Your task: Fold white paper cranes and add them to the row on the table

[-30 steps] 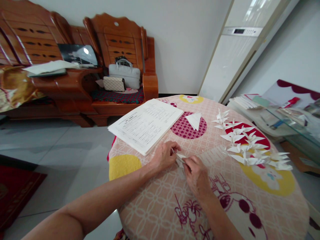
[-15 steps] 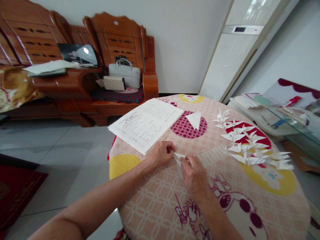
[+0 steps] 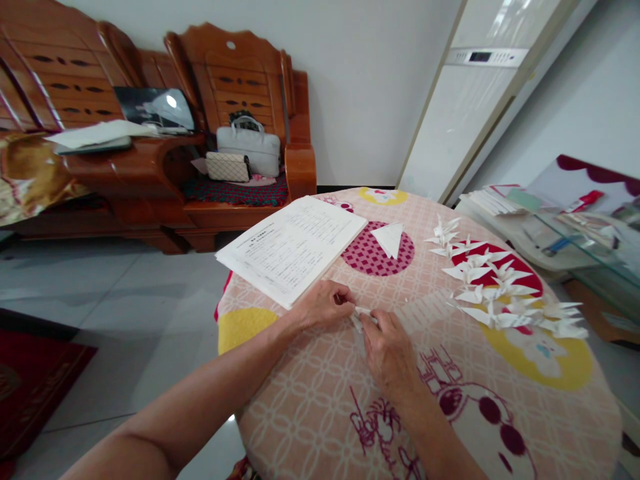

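Note:
A small white folded paper piece [image 3: 361, 315] lies on the round table's patterned cloth [image 3: 320, 400], pinched between both hands. My left hand [image 3: 325, 303] grips its left end with curled fingers. My right hand [image 3: 387, 347] presses and pinches its right end, covering most of it. A stack of printed sheets [image 3: 293, 248] sits just behind my left hand. A folded white paper triangle [image 3: 390, 240] rests on a dark red circle of the cloth.
Several finished white paper cranes [image 3: 500, 293] lie in a row at the right of the table. Wooden armchairs [image 3: 240, 87] with a white bag [image 3: 249, 150] stand behind. A tall white appliance [image 3: 465, 100] and a glass shelf with papers [image 3: 550, 220] are at right.
Both hands have shifted slightly along the folded paper, with the fingers drawn closer together. Less of the paper shows between them.

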`<state>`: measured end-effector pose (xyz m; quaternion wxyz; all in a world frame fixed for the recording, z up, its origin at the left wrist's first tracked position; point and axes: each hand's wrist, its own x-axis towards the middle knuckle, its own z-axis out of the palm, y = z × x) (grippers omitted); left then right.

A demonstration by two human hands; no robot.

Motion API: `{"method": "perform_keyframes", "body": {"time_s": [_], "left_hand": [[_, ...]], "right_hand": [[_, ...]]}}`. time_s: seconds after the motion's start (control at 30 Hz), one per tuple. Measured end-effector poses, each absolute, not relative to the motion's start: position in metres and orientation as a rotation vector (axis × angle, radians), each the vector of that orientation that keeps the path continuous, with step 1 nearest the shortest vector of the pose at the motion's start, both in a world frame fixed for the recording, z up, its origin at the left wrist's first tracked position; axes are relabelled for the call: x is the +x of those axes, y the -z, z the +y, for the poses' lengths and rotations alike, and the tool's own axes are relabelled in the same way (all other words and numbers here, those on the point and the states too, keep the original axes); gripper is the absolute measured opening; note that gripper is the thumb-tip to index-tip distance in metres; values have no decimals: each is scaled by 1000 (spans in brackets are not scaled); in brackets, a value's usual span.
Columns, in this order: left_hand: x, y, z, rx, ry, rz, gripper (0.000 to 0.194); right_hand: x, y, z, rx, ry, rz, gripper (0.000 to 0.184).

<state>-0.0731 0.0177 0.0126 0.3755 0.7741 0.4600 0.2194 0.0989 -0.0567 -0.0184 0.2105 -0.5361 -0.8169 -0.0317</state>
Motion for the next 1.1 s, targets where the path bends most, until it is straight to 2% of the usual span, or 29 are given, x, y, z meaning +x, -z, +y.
{"method": "perform_keyframes", "body": {"time_s": [0.17,0.33,0.83,1.1], "left_hand": [[-66,-5,21,2001,-572,1292,23],[-64,6,23,1972,-631,1295,16],[-62,6,20,1989,-658,1363,15],[-59,4,18,2065,-621,1425,15]], "right_hand": [[101,18,-56,-1445,-19,-2213,30],[119,18,-56,-1479,-243,-1942,17],[138,22,-54,-1487,-292,-1992,17],[150,10,-53,-1497,-632,-1865,21]]}}
